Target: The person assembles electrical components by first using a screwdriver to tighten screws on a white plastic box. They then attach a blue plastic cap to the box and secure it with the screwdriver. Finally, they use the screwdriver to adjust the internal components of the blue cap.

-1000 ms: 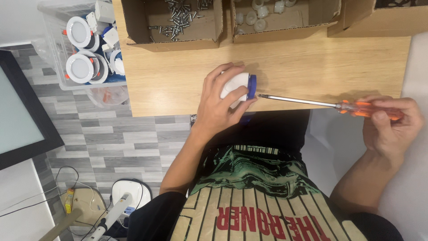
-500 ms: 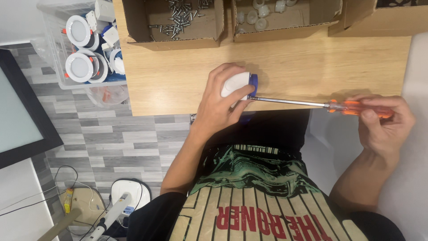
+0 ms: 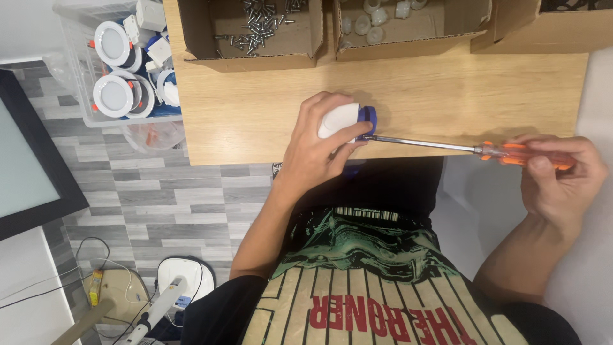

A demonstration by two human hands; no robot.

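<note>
My left hand (image 3: 314, 147) grips a small white part with a blue end (image 3: 347, 119) and holds it down on the wooden table (image 3: 255, 108) near its front edge. My right hand (image 3: 559, 179) holds the orange handle of a long screwdriver (image 3: 447, 146). The steel shaft lies almost level, and its tip meets the blue end of the part next to my left thumb. Most of the part is hidden under my fingers.
Along the table's far edge stand open cardboard boxes: one with several screws (image 3: 262, 29), one with small white caps (image 3: 389, 22). A clear bin of round white lamp fittings (image 3: 121, 70) sits left of the table. A dark screen (image 3: 25, 166) and cables lie on the floor.
The screwdriver and my right hand have shifted slightly, and the fingers have turned on the handle. My left hand keeps the part in the same spot.
</note>
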